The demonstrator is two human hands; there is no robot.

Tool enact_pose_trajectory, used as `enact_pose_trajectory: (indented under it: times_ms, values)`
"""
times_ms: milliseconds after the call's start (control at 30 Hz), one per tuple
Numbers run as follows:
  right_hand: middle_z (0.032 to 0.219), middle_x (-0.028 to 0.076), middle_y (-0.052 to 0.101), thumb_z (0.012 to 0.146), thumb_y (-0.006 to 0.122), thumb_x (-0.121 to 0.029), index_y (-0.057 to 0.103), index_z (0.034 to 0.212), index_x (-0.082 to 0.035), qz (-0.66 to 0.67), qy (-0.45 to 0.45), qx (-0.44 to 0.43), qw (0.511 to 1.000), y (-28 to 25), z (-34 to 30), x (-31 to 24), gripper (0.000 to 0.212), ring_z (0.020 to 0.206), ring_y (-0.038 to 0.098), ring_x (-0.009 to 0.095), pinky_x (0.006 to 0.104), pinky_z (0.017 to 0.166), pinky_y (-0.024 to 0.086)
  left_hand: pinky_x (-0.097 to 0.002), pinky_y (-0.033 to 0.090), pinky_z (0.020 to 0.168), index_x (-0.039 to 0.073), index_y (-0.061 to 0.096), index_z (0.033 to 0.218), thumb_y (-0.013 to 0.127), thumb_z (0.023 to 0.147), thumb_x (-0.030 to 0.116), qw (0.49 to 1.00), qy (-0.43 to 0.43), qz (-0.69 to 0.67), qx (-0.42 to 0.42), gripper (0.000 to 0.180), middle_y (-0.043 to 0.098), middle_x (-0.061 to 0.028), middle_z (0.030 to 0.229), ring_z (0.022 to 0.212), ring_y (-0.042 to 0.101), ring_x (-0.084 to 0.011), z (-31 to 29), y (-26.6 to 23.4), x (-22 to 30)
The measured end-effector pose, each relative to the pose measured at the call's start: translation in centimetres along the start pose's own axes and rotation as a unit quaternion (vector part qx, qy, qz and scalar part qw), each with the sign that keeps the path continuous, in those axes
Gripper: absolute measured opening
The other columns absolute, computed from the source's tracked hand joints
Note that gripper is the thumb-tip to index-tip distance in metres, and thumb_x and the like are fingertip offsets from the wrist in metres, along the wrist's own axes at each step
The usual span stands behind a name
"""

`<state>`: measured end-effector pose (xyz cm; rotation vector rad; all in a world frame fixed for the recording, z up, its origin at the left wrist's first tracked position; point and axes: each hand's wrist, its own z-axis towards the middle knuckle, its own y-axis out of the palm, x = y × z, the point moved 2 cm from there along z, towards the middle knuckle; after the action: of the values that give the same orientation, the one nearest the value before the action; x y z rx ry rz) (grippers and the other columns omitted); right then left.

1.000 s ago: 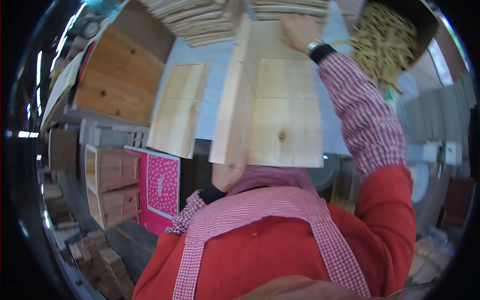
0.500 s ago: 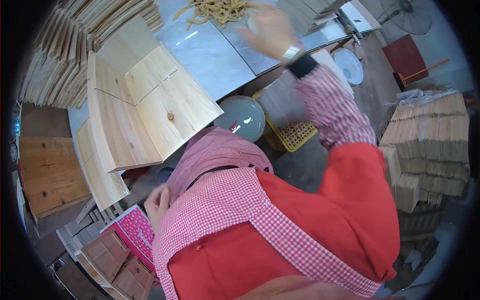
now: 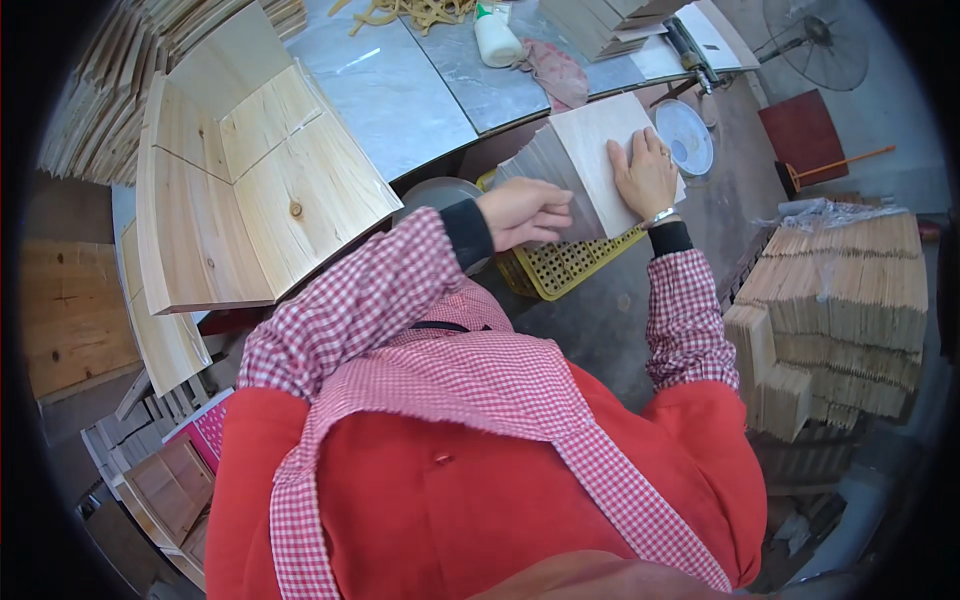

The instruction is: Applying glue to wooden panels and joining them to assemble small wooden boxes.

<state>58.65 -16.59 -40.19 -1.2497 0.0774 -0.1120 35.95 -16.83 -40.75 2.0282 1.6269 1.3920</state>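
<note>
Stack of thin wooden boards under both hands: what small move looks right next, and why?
Probably lift the top board off. The right hand lies flat on the stack of thin boards, the left hand grips its near edge, and the stack sits over the yellow crate, beside the partly assembled wooden box on the bench.

Glue bottle (image 3: 497, 37), pink rag (image 3: 556, 72), standing fan (image 3: 822, 32), yellow crate (image 3: 570, 268)

1 head-worn fisheye view looks steeply down, close over the person's chest toward the workbench (image 3: 420, 100).
</note>
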Motion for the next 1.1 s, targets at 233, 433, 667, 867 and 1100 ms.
enact_pose_trajectory:
  times_ms: [233,433,667,867,1100]
  values:
    - [0.117,0.021,0.057,0.089,0.052,-0.042,0.056,0.105,0.000,0.009,0.047,-0.082,0.995,-0.3,1.0,2.6,0.046,0.108,0.054,0.038,0.0530,0.088,0.040,-0.0342,0.048,0.090,-0.003,0.049,0.117,0.051,0.092,0.007,0.997,0.030,-0.065,-0.026,0.027,0.057,-0.0142,0.117,0.108,0.058,-0.0225,3.4,2.1,0.6]
    - [0.111,0.021,0.059,0.088,0.053,-0.040,0.057,0.106,-0.001,-0.067,-0.032,0.069,0.995,0.4,-0.2,1.3,0.043,0.103,0.057,0.039,0.0522,0.088,0.041,-0.0367,0.047,0.091,-0.004,0.048,0.118,0.049,0.091,0.003,0.996,0.055,-0.065,-0.013,0.028,0.059,-0.0152,0.113,0.106,0.059,-0.0243,3.5,3.1,0.2]
    - [0.109,0.023,0.059,0.087,0.057,-0.038,0.056,0.107,0.001,0.056,0.058,0.026,0.996,-0.8,0.6,2.0,0.044,0.104,0.055,0.041,0.0495,0.089,0.041,-0.0389,0.044,0.092,-0.005,0.047,0.118,0.052,0.089,0.006,0.998,0.045,0.028,0.035,0.032,0.059,-0.0152,0.111,0.102,0.059,-0.0246,2.3,6.2,1.8]
    - [0.099,0.024,0.061,0.082,0.065,-0.023,0.058,0.110,0.003,0.058,-0.024,0.145,0.987,-8.6,2.3,-1.1,0.039,0.098,0.057,0.037,0.0436,0.085,0.044,-0.0405,0.041,0.096,-0.002,0.051,0.117,0.058,0.085,0.006,0.996,0.069,0.056,0.024,0.034,0.058,-0.0113,0.112,0.106,0.054,-0.0210,0.1,4.6,2.8]
    - [0.106,0.015,0.061,0.088,0.062,-0.008,0.054,0.116,0.004,0.415,-0.140,0.082,0.895,-17.6,3.3,-10.8,0.031,0.093,0.059,0.017,0.0276,0.084,0.045,-0.0376,0.042,0.096,0.001,0.051,0.121,0.061,0.089,0.010,0.945,0.316,-0.078,0.027,0.035,0.057,-0.0078,0.120,0.110,0.053,-0.0164,-5.4,-0.7,4.4]
